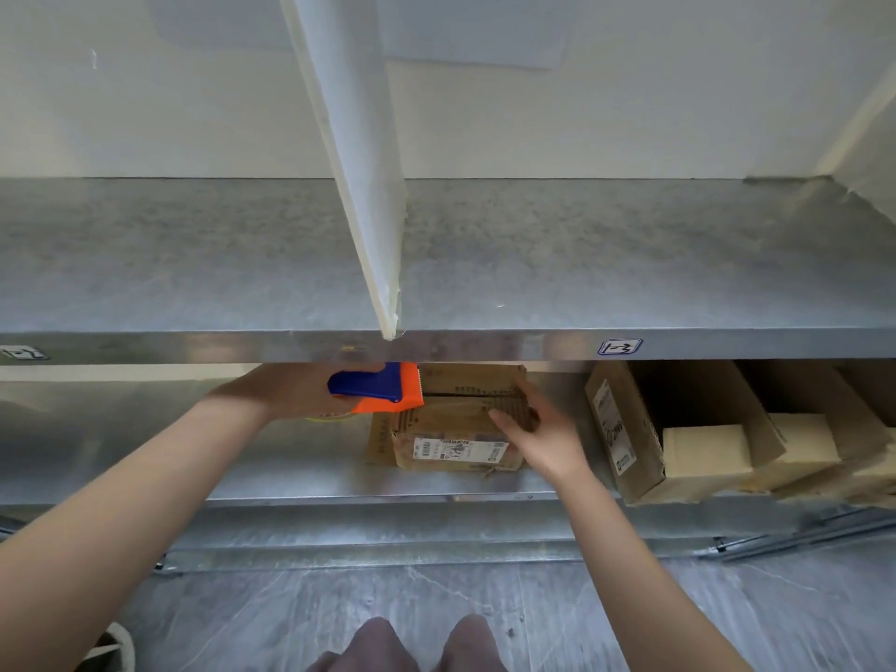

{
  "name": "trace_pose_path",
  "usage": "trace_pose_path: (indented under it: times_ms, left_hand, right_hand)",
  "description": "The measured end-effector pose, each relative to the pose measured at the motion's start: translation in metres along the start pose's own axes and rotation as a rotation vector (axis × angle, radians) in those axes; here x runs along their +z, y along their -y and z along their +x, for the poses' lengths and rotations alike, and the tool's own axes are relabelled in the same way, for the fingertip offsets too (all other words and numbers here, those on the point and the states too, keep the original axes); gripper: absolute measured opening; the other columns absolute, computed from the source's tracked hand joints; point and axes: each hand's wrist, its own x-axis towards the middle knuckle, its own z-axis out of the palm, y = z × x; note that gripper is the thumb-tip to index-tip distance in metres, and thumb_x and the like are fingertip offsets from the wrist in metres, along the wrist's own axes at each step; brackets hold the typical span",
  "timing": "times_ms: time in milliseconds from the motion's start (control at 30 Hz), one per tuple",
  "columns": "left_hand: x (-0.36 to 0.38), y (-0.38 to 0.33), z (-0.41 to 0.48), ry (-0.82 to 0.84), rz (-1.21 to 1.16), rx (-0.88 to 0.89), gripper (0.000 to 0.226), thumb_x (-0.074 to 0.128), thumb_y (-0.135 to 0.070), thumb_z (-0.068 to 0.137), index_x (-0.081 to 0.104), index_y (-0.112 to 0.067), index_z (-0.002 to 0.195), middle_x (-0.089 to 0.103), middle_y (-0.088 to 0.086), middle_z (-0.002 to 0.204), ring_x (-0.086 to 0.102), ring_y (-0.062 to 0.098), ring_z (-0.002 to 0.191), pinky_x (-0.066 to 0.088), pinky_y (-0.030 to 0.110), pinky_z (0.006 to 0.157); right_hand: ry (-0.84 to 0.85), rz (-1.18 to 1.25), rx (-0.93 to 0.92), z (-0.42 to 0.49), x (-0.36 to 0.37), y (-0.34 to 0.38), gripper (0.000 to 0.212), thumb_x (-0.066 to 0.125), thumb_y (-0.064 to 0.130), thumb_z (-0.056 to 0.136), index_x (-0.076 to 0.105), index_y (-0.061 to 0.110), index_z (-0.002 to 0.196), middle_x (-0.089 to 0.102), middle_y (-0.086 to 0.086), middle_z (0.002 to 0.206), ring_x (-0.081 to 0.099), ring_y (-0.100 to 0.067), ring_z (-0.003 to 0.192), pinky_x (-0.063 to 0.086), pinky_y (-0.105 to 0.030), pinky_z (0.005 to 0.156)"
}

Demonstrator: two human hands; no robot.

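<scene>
Two hands at work, one head view, listed in order.

Item 1: your left hand [296,392], reaching under the front lip of the upper shelf [194,264]. Its fingers are wrapped round a tape dispenser [376,388] (blue body, orange toothed end). The orange end sits at the top left corner of the cardboard box [451,429]; whether it touches the board cannot be told.

Item 2: your right hand [538,434], on the right end of that same box. The fingers curl over its top right edge and the thumb lies across the near face, so the hand grips the box.

Item 3: the cardboard box itself, brown and creased. It stands on the lower shelf [291,468] between your two hands, with a white shipping label [460,450] on its near face. Its top flaps meet along a dark seam.

Item 4: an open carton [625,429] to the right on the same shelf, apart from your box, with pale flat card inside.

Item 5: the upper shelf, bare grey metal, split by a white divider [361,162] that leans slightly. A handwritten tag [619,347] reading 1-3 is stuck on its front edge.

Item 6: grey veined floor [630,613] below, with your knees [383,642] at the bottom edge.
</scene>
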Motion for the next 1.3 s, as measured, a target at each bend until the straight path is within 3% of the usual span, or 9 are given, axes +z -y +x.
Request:
trace_pose_path:
  times_ms: [133, 267, 400, 567, 700, 800, 933, 1133, 1300]
  left_hand:
    - [-0.003, 0.005, -0.014, 0.021, -0.021, -0.093, 0.055, 0.063, -0.042, 0.087, 0.037, -0.065, 0.129, 0.039, -0.046, 0.116, 0.050, -0.007, 0.101, 0.037, 0.014, 0.087]
    - [-0.015, 0.020, -0.030, -0.036, -0.097, -0.095, 0.052, 0.068, -0.030, 0.086, 0.045, -0.075, 0.093, 0.053, -0.046, 0.085, 0.052, -0.018, 0.080, 0.036, 0.004, 0.069]
    - [-0.017, 0.045, -0.050, -0.107, -0.144, -0.121, 0.051, 0.072, -0.028, 0.081, 0.050, -0.063, 0.111, 0.054, -0.044, 0.094, 0.053, -0.009, 0.090, 0.037, 0.004, 0.074]
    - [-0.011, 0.061, -0.059, -0.049, -0.108, -0.067, 0.059, 0.059, -0.055, 0.064, 0.045, -0.059, 0.122, 0.056, -0.025, 0.118, 0.055, -0.004, 0.102, 0.036, 0.003, 0.084]
    - [-0.011, 0.090, -0.072, -0.102, -0.082, -0.088, 0.058, 0.065, -0.047, 0.068, 0.050, -0.053, 0.124, 0.058, -0.016, 0.113, 0.051, -0.007, 0.100, 0.035, 0.004, 0.081]
    - [0.002, 0.097, -0.069, -0.100, -0.013, -0.077, 0.059, 0.067, -0.050, 0.071, 0.048, -0.055, 0.126, 0.048, -0.019, 0.119, 0.045, -0.002, 0.106, 0.032, 0.010, 0.088]
    - [0.013, 0.096, -0.049, -0.057, 0.068, -0.040, 0.057, 0.072, -0.033, 0.082, 0.051, -0.038, 0.135, 0.046, -0.011, 0.125, 0.039, 0.005, 0.113, 0.035, 0.021, 0.092]
    - [0.015, 0.085, -0.021, 0.048, 0.174, 0.052, 0.059, 0.070, -0.021, 0.082, 0.051, -0.033, 0.136, 0.053, -0.006, 0.122, 0.052, 0.013, 0.102, 0.041, 0.023, 0.081]
    - [0.014, 0.068, -0.005, 0.073, 0.230, 0.113, 0.050, 0.067, -0.021, 0.085, 0.052, -0.033, 0.131, 0.053, -0.013, 0.113, 0.053, 0.011, 0.096, 0.038, 0.018, 0.073]
  right_hand:
    - [0.033, -0.017, 0.063, 0.004, -0.001, 0.011, 0.065, 0.068, 0.041, 0.088, 0.038, 0.042, 0.145, 0.050, 0.009, 0.143, 0.053, -0.015, 0.124, 0.046, -0.011, 0.085]
    - [0.077, -0.005, 0.078, 0.007, -0.002, 0.018, 0.062, 0.068, 0.034, 0.090, 0.039, 0.041, 0.145, 0.053, 0.007, 0.141, 0.056, -0.013, 0.118, 0.041, 0.000, 0.061]
    - [0.096, 0.017, 0.103, 0.009, 0.000, 0.022, 0.062, 0.067, 0.029, 0.091, 0.039, 0.036, 0.146, 0.053, 0.004, 0.140, 0.055, -0.013, 0.117, 0.041, 0.001, 0.058]
    - [0.095, 0.039, 0.113, 0.009, 0.003, 0.020, 0.063, 0.068, 0.025, 0.090, 0.040, 0.036, 0.146, 0.055, 0.002, 0.138, 0.055, -0.017, 0.121, 0.043, -0.005, 0.071]
    - [0.100, 0.043, 0.122, 0.010, 0.005, 0.023, 0.065, 0.069, 0.027, 0.089, 0.039, 0.038, 0.145, 0.057, 0.002, 0.135, 0.058, -0.020, 0.119, 0.048, -0.028, 0.098]
    - [0.084, 0.053, 0.125, 0.009, 0.008, 0.022, 0.064, 0.070, 0.024, 0.089, 0.040, 0.037, 0.145, 0.059, 0.002, 0.132, 0.060, -0.018, 0.114, 0.048, -0.026, 0.096]
    - [0.077, 0.062, 0.138, 0.008, 0.009, 0.023, 0.064, 0.069, 0.022, 0.089, 0.041, 0.035, 0.145, 0.061, 0.005, 0.122, 0.061, -0.001, 0.088, 0.049, -0.010, 0.074]
    - [0.068, 0.076, 0.154, 0.008, 0.010, 0.022, 0.065, 0.071, 0.026, 0.087, 0.041, 0.041, 0.142, 0.063, 0.005, 0.124, 0.062, -0.017, 0.110, 0.050, -0.037, 0.101]
    - [0.066, 0.069, 0.147, 0.008, 0.011, 0.023, 0.064, 0.072, 0.029, 0.087, 0.041, 0.041, 0.142, 0.061, 0.009, 0.122, 0.060, -0.013, 0.112, 0.048, -0.029, 0.100]
